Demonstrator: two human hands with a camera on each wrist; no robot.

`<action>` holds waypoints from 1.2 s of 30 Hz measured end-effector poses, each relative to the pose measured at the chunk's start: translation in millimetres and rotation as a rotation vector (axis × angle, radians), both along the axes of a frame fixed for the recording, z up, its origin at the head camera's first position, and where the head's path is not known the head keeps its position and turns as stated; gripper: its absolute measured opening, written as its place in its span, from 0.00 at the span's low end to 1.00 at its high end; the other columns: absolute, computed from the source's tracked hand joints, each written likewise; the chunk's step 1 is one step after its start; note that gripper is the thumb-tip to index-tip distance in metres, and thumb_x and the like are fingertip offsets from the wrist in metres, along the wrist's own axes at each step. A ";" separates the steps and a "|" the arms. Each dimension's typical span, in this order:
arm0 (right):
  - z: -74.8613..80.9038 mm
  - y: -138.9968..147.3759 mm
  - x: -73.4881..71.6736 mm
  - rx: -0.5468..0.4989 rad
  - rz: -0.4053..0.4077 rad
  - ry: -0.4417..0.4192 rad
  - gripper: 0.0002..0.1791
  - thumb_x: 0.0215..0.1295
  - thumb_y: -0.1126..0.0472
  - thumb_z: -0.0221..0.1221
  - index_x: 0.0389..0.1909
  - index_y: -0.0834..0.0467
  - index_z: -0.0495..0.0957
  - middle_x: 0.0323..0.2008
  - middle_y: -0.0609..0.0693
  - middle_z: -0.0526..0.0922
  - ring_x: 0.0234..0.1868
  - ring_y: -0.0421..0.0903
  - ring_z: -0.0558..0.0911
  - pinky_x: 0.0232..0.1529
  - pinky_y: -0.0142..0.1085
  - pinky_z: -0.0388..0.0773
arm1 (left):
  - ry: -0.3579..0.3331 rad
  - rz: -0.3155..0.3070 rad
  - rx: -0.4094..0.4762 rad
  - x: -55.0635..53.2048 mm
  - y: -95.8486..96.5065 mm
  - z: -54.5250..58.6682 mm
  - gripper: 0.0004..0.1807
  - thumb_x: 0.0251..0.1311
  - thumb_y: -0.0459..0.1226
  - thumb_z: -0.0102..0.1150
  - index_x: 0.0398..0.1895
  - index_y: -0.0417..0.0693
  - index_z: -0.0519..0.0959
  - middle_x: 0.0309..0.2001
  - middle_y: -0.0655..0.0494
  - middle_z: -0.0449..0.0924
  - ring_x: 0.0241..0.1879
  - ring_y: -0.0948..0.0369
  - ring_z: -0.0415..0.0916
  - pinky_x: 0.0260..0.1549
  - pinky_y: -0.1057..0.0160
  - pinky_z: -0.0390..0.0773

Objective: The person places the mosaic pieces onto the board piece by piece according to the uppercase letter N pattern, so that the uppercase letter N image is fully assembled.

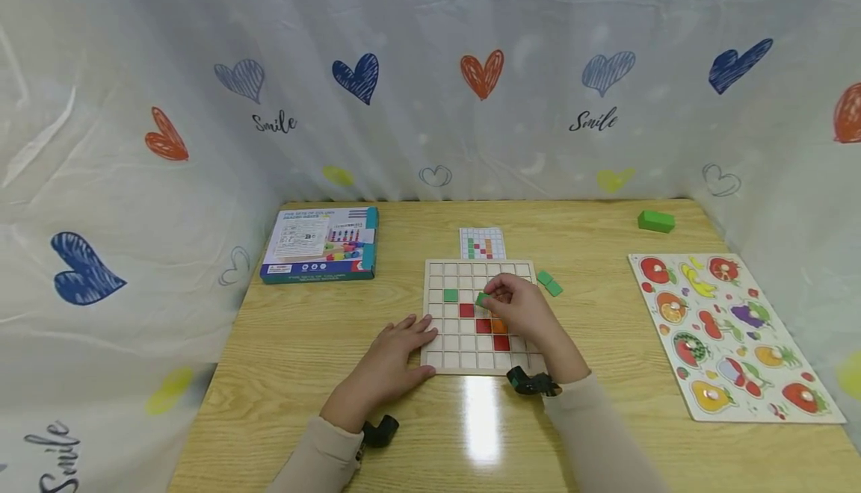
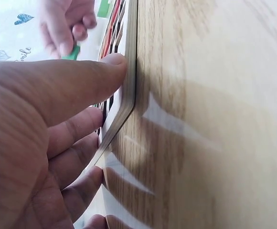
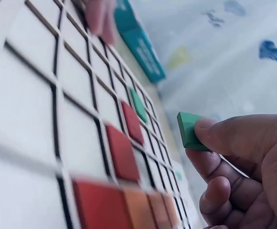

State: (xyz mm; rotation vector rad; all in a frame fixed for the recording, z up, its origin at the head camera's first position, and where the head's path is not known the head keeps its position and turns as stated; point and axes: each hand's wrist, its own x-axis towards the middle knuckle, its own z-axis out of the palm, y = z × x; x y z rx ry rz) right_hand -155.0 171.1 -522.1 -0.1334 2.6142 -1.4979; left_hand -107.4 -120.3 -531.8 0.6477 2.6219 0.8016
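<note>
A wooden grid board (image 1: 457,360) lies on the table in the head view. My left hand (image 1: 393,355) rests at its left edge, fingers spread; the left wrist view shows the thumb (image 2: 93,86) touching the rim. My right hand (image 1: 523,310) pinches a green square tile (image 3: 190,131) between thumb and finger, above the grid. On the board are a green tile (image 1: 451,295), a diagonal of red tiles (image 1: 483,326), and orange tiles (image 3: 141,210) beside the nearest red one in the right wrist view. My right hand partly covers the orange tiles in the head view.
Behind the board lies a printed pattern card (image 1: 496,236). Loose green tiles (image 1: 553,287) lie right of the board. A green block (image 1: 655,221) and a fruit picture board (image 1: 723,412) are farther right. A boxed toy set (image 1: 319,265) sits at back left, with a curtain behind.
</note>
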 end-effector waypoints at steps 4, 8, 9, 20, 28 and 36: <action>-5.1 -28.2 -7.1 0.039 0.040 -0.021 0.06 0.73 0.61 0.70 0.45 0.54 0.84 0.39 0.48 0.88 0.39 0.43 0.84 0.41 0.37 0.83 | 0.014 -0.008 -0.009 -0.3 0.4 -0.9 0.36 0.70 0.47 0.73 0.79 0.52 0.76 0.84 0.58 0.64 0.87 0.46 0.55 0.85 0.34 0.52; -11.5 -45.0 -12.5 0.103 0.059 0.005 0.04 0.73 0.60 0.71 0.44 0.52 0.85 0.37 0.45 0.88 0.37 0.41 0.83 0.41 0.37 0.82 | 0.015 -0.012 0.003 -0.9 0.9 -1.1 0.35 0.70 0.46 0.73 0.78 0.51 0.77 0.84 0.56 0.65 0.86 0.45 0.55 0.85 0.34 0.52; -12.7 -47.6 -13.1 0.122 0.061 0.016 0.04 0.73 0.60 0.71 0.43 0.52 0.85 0.36 0.44 0.88 0.36 0.40 0.83 0.41 0.37 0.82 | 0.012 -0.012 0.006 -1.1 1.0 -0.9 0.35 0.70 0.46 0.73 0.78 0.51 0.77 0.84 0.56 0.65 0.87 0.45 0.55 0.85 0.34 0.52; -12.6 -59.8 -13.9 0.184 0.093 0.066 0.04 0.72 0.62 0.71 0.42 0.50 0.86 0.36 0.42 0.88 0.37 0.39 0.83 0.45 0.41 0.84 | 0.013 -0.006 0.005 -0.7 0.6 -1.1 0.35 0.70 0.46 0.74 0.78 0.51 0.77 0.84 0.56 0.65 0.87 0.45 0.55 0.85 0.34 0.52; -8.1 -59.1 -12.8 0.238 0.142 0.074 0.03 0.73 0.61 0.71 0.40 0.50 0.87 0.39 0.43 0.88 0.39 0.42 0.83 0.47 0.43 0.84 | 0.017 -0.007 0.004 -0.7 -0.3 -0.7 0.36 0.69 0.47 0.74 0.78 0.52 0.77 0.84 0.57 0.64 0.87 0.46 0.55 0.85 0.33 0.52; -9.9 -59.2 -15.0 0.349 0.159 0.178 0.02 0.68 0.62 0.74 0.38 0.52 0.90 0.41 0.45 0.87 0.45 0.46 0.81 0.51 0.45 0.82 | 0.011 -0.005 -0.003 -0.7 0.1 -1.3 0.36 0.69 0.48 0.74 0.79 0.53 0.76 0.84 0.57 0.64 0.87 0.46 0.55 0.85 0.33 0.52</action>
